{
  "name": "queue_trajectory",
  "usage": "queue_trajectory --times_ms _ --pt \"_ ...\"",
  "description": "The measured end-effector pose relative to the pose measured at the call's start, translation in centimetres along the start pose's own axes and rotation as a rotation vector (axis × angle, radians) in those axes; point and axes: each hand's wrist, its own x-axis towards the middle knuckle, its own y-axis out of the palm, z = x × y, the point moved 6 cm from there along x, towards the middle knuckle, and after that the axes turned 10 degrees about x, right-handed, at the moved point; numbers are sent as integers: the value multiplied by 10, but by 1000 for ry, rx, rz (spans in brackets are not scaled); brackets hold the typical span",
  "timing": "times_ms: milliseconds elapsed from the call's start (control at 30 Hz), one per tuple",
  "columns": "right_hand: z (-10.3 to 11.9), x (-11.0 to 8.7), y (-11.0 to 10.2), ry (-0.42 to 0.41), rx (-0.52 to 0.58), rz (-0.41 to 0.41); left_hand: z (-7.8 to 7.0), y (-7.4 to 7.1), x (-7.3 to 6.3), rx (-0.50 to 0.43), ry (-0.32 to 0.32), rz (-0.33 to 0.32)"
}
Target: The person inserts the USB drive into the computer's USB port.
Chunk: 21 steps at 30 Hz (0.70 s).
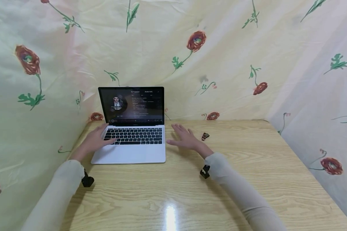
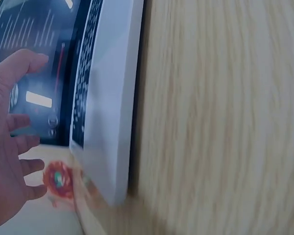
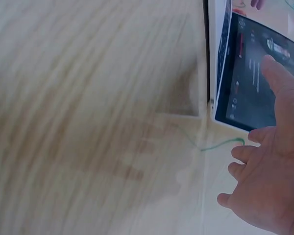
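Observation:
An open silver laptop (image 1: pixel 127 154) with black keys stands at the back left of the table, its screen (image 1: pixel 138 106) lit with a dark music page. My left hand (image 1: pixel 96 139) is over the left edge of the keyboard, thumb out across the keys and fingers spread. The left wrist view shows that hand (image 2: pixel 10 147) with nothing in it. Just off the laptop's right side, my right hand (image 1: pixel 185 138) hovers with fingers extended and thumb toward the laptop. In the right wrist view the same hand (image 3: pixel 274 161) is bare, with the screen (image 3: pixel 255 73) behind its thumb.
A small dark red and metal USB stick (image 1: pixel 205 136) lies on the wooden table (image 1: pixel 248 166), right of my right hand. Flower-printed cloth (image 1: pixel 234 48) hangs behind the table and along both sides. Small black devices (image 1: pixel 87 179) are strapped at the wrists.

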Motion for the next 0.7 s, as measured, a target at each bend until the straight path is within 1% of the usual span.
queue_trajectory --times_ms 200,333,433,533,700 --pt "7 2 12 -10 2 35 20 0 -10 3 -21 46" --pt "10 2 19 -9 4 67 30 5 -13 23 -30 72" --pt "13 2 24 -6 5 91 36 9 -14 15 -44 98" --pt "13 3 28 -13 -3 109 41 12 -15 -1 -56 122" --pt "15 4 33 0 8 146 42 14 -17 -11 -56 153"
